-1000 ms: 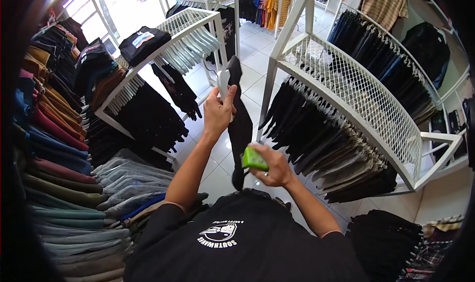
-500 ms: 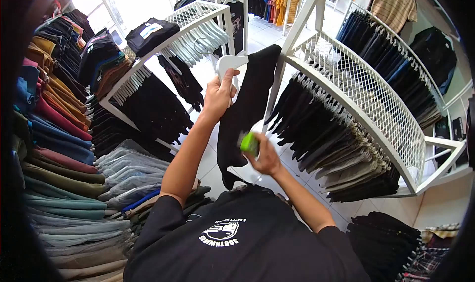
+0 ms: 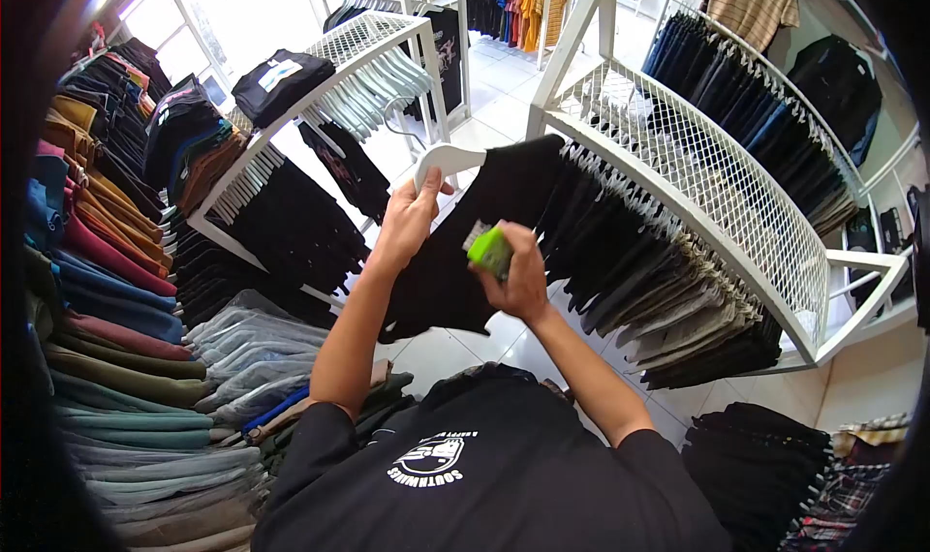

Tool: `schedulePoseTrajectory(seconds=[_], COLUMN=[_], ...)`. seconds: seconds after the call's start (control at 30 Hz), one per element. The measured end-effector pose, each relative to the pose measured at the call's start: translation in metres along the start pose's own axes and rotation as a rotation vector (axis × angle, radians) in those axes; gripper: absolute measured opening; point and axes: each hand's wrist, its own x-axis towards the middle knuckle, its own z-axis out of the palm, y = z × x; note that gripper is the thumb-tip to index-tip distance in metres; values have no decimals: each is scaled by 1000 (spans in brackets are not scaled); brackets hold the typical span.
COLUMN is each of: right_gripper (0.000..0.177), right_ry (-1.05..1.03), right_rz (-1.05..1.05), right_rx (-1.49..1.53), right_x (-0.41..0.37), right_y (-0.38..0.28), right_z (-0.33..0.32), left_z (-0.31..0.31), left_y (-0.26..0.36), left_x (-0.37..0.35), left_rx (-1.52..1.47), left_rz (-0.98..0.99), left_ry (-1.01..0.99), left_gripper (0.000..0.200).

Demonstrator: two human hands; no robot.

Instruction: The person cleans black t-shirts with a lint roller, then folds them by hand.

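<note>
My left hand (image 3: 411, 221) grips a white hanger (image 3: 451, 160) near its neck, with the hook pointing up and to the left. A black garment (image 3: 504, 189) hangs from the hanger, spread out below and to the right of that hand. In my right hand (image 3: 523, 279) is a green brush-like tool (image 3: 489, 248), its pale bristled side facing the cloth. The tool is over the middle of the garment; whether it touches the fabric I cannot tell.
To the right stands a white mesh-topped rack (image 3: 697, 179) with dark and grey clothes hanging beneath. Another white rack (image 3: 363, 37) holds folded black shirts (image 3: 281, 85) at upper left. Colourful garments (image 3: 116, 271) fill the left side. Black clothes (image 3: 756, 475) lie at lower right.
The garment has swung wider and shows more of its surface. My left hand and the hanger have moved slightly down and left. My right hand with the tool has moved up.
</note>
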Motion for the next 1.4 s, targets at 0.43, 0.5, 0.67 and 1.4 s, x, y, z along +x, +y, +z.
schedulePoseTrajectory(seconds=[0.43, 0.5, 0.67, 1.4], right_gripper=[64, 69, 70, 61], right_ry=[541, 323, 306, 521], right_rz=[394, 173, 210, 510], right_rx=[-403, -285, -351, -412], right_x=[50, 57, 41, 6], right_y=[79, 33, 48, 42], right_z=[-60, -50, -40, -102], left_z=[-29, -19, -13, -2], left_y=[12, 11, 27, 13], left_x=[-25, -28, -35, -54], left_rx=[-49, -84, -116, 25], left_rz=[-46, -56, -41, -8], left_ry=[-114, -149, -206, -244], left_gripper=[65, 64, 60, 47])
